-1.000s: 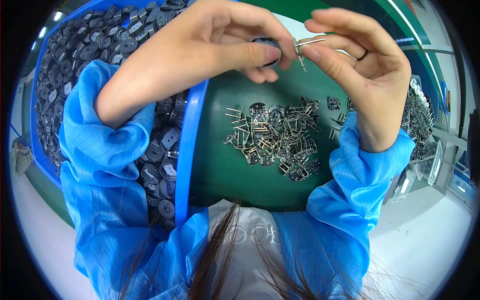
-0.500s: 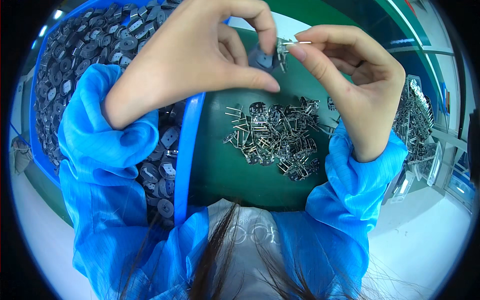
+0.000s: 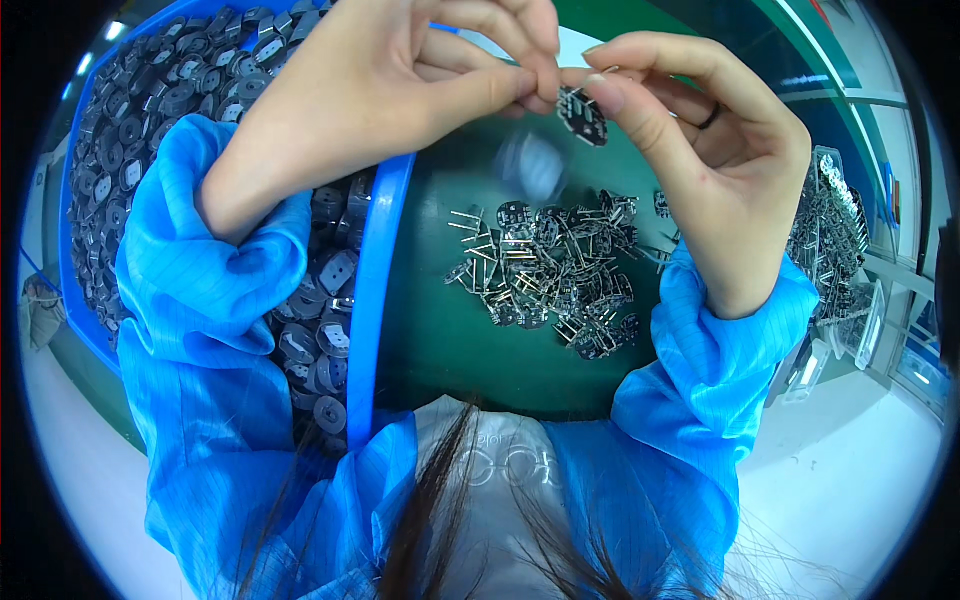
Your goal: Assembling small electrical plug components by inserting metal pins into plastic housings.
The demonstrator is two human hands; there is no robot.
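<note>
Both my hands are raised above the green mat point(image 3: 440, 330), fingertips meeting. My right hand point(image 3: 710, 160) pinches a small dark disc part point(image 3: 583, 115) with metal pins between thumb and forefinger. My left hand point(image 3: 390, 90) pinches the same part's top edge from the left. Just below the hands a blurred grey piece point(image 3: 530, 165) is in mid-air. Under it, a pile of dark discs fitted with metal pins point(image 3: 550, 270) lies on the mat.
A blue bin point(image 3: 375, 290) full of dark round discs point(image 3: 150, 110) sits on the left under my left forearm. A clear tray of metal pins point(image 3: 835, 240) stands on the right. Blue sleeves cover both forearms.
My hands have drawn together and risen slightly. The disc has passed from the left fingers over to the right thumb, and a blurred piece has appeared below the hands.
</note>
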